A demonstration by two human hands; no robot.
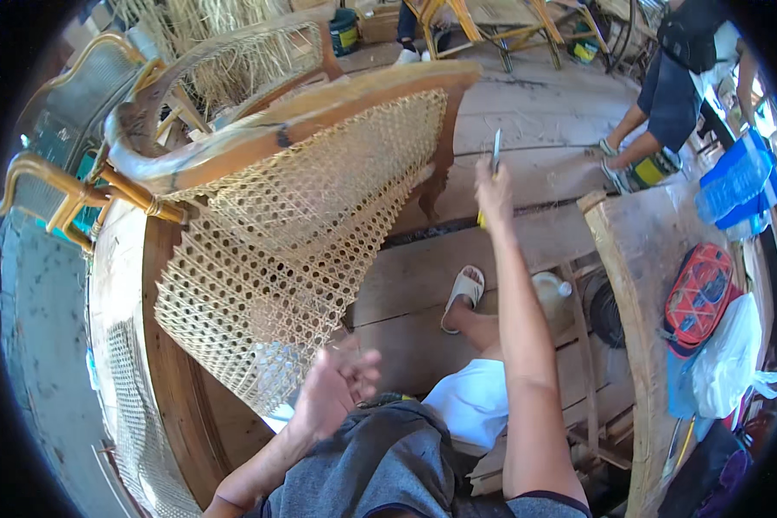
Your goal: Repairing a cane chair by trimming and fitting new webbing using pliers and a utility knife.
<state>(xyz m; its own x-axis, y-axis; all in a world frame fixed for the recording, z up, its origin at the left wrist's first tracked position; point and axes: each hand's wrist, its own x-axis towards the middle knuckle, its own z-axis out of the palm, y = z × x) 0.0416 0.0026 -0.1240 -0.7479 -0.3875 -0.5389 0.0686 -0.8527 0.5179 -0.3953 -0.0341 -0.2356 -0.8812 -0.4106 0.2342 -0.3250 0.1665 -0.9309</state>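
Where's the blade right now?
Head view: the blade is raised in the right hand, right of the cane webbing.

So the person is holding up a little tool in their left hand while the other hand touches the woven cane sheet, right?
Not quite. The head view shows the raised tool in the right hand. It is the left hand that rests at the lower edge of the woven cane sheet.
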